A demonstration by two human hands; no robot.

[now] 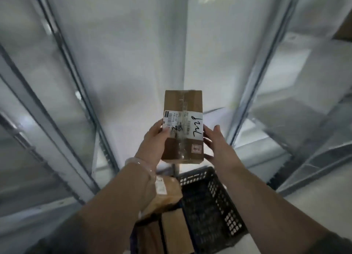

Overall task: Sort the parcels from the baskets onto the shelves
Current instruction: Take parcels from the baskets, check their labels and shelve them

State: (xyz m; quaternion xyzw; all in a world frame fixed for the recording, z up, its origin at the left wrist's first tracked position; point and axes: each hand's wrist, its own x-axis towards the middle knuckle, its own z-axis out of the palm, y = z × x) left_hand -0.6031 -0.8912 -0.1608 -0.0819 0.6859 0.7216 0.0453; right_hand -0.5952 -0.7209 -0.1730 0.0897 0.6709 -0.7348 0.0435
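While both arms are raised in front of the shelving, the scene is laid out as below.

Parcel: a small brown cardboard box w/ a white shipping label (182,126) is held up in mid-air, centre of view, above the basket and clear of every shelf. Clear tape is seen along its length; black handwriting is seen on the label's right part, and a small pinkish sticker nr the lower right corner.

Left hand: left hand (152,145) is wrapped on the box's left edge; thumb is laid over the label, the other fingers are hidden behind the box. Box is gripped by it. A clear bangle (140,165) is worn at the wrist.

Right hand: right hand (217,147) is placed just beside the box's right edge, fingers spread and loose. Fingertips look to be touching the edge, but contact can't be told for sure; no closed grip is shown.

Basket: a dark perforated plastic basket (211,206) is seen low in view, below the hands.

Other parcels: brown cardboard parcels (167,198) are stacked at the basket's left side, partly hidden by the left forearm.

Shelves: grey metal shelves (285,131) are seen left and right, blurred; their contents can't be made out.
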